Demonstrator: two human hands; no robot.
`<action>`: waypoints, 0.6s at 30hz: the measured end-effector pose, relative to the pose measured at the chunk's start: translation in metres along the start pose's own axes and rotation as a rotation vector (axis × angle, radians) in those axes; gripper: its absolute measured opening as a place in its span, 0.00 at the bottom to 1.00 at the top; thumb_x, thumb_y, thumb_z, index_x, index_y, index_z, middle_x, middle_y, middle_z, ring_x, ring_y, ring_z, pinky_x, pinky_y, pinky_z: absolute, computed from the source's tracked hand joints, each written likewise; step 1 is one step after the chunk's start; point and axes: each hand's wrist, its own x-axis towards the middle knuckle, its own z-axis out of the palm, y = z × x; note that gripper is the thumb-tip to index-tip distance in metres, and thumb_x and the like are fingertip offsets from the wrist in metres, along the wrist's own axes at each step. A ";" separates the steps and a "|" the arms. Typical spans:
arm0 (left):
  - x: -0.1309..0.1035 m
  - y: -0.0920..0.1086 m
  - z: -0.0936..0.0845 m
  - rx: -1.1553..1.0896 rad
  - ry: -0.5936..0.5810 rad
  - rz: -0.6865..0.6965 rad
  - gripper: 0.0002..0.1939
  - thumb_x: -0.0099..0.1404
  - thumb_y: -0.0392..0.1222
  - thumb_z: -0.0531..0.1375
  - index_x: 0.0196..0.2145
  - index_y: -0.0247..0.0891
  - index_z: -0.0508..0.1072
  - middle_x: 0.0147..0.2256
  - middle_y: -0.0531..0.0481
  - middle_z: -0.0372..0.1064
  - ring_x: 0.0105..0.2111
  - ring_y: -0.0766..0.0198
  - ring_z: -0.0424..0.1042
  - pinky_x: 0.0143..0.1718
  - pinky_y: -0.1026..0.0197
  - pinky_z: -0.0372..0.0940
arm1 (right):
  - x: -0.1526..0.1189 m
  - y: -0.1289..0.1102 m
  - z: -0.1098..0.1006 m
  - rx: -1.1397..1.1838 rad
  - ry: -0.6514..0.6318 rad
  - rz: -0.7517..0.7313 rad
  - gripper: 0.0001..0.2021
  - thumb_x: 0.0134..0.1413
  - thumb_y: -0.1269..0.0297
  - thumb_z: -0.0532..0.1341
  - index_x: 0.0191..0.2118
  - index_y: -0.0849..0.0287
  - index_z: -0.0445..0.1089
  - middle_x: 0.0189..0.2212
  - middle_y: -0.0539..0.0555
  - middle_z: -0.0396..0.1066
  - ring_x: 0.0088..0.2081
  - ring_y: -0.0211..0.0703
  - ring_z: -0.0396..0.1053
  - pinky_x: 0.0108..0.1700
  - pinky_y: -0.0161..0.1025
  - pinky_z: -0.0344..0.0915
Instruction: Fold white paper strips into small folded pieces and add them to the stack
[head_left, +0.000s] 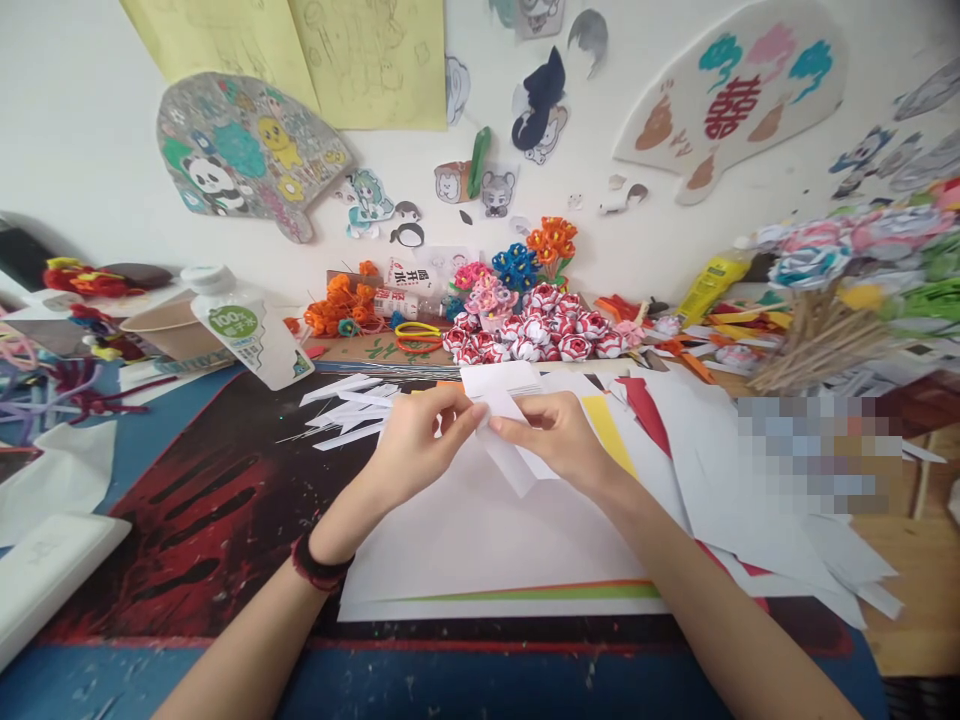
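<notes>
Both hands meet over a stack of white paper sheets. White paper strips, overlapping or folded across each other, are pinched between my fingers. My left hand grips them with thumb and forefinger at their left side. On the right side, my right hand pinches the same strips, its thumb on top. A pile of cut white strips lies on the black mat to the left of my left hand. How the held strips are folded is partly hidden by the fingers.
Red-and-white paper flowers are heaped behind my hands. A white bottle stands at back left, a yellow bottle at back right. Loose sheets spread to the right. A white case lies at the left edge.
</notes>
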 end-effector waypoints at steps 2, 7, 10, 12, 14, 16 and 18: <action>-0.001 0.000 0.001 0.074 -0.023 0.048 0.17 0.69 0.47 0.52 0.24 0.37 0.64 0.21 0.54 0.60 0.22 0.68 0.57 0.26 0.64 0.52 | 0.000 0.000 0.000 0.021 -0.008 0.003 0.21 0.50 0.50 0.64 0.20 0.63 0.65 0.20 0.47 0.55 0.25 0.34 0.53 0.26 0.33 0.51; -0.002 0.001 0.004 0.134 -0.032 0.160 0.13 0.71 0.40 0.48 0.26 0.39 0.58 0.26 0.53 0.60 0.26 0.66 0.58 0.29 0.63 0.52 | 0.001 0.001 0.001 0.085 -0.016 0.012 0.17 0.50 0.51 0.65 0.24 0.63 0.72 0.22 0.49 0.62 0.27 0.38 0.59 0.29 0.34 0.57; -0.003 0.002 0.006 0.180 -0.013 0.207 0.12 0.71 0.38 0.48 0.28 0.39 0.58 0.28 0.51 0.60 0.28 0.65 0.59 0.30 0.63 0.52 | 0.001 0.002 0.002 0.106 -0.001 0.018 0.16 0.50 0.53 0.65 0.25 0.63 0.74 0.23 0.49 0.63 0.27 0.38 0.61 0.29 0.34 0.58; -0.004 0.002 0.007 0.222 0.004 0.226 0.12 0.72 0.38 0.47 0.28 0.39 0.58 0.29 0.51 0.60 0.28 0.65 0.59 0.30 0.62 0.52 | 0.000 0.003 0.002 0.120 0.008 0.023 0.15 0.49 0.54 0.66 0.25 0.63 0.74 0.22 0.49 0.63 0.27 0.37 0.60 0.28 0.33 0.57; -0.005 0.001 0.007 0.266 0.023 0.241 0.12 0.72 0.39 0.47 0.28 0.39 0.59 0.29 0.51 0.61 0.28 0.65 0.59 0.30 0.62 0.52 | 0.000 0.004 0.003 0.150 0.010 0.038 0.14 0.49 0.55 0.66 0.25 0.63 0.74 0.22 0.49 0.63 0.26 0.37 0.60 0.27 0.33 0.57; -0.006 -0.001 0.007 0.301 0.039 0.259 0.13 0.72 0.39 0.47 0.28 0.39 0.60 0.29 0.51 0.61 0.28 0.65 0.59 0.29 0.62 0.52 | 0.000 0.004 0.003 0.197 0.002 0.072 0.14 0.48 0.56 0.67 0.26 0.63 0.74 0.22 0.49 0.64 0.26 0.37 0.61 0.27 0.33 0.57; -0.006 -0.002 0.006 0.304 0.048 0.271 0.14 0.72 0.40 0.48 0.27 0.38 0.61 0.27 0.51 0.60 0.27 0.66 0.59 0.29 0.62 0.52 | -0.001 0.004 0.001 0.258 -0.029 0.139 0.13 0.48 0.56 0.67 0.28 0.64 0.75 0.23 0.50 0.66 0.26 0.37 0.61 0.27 0.33 0.57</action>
